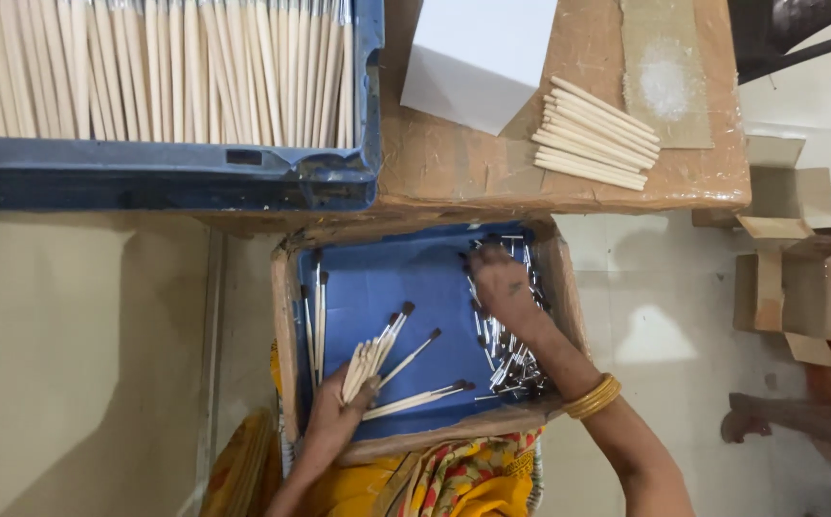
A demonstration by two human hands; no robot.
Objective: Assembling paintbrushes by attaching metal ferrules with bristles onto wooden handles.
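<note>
My left hand grips a fanned bundle of thin wooden brushes with dark tips over the blue-lined cardboard box on my lap. My right hand reaches into the right side of the same box, fingers down among a pile of small metal ferrules with dark tips. A couple of finished brushes lie along the box's left wall. Gold bangles ring my right wrist.
A blue crate packed with plain wooden sticks sits at the top left. On the cardboard-covered table lie a white sheet, a stack of plain sticks and a grey pad. Open cartons stand on the floor at right.
</note>
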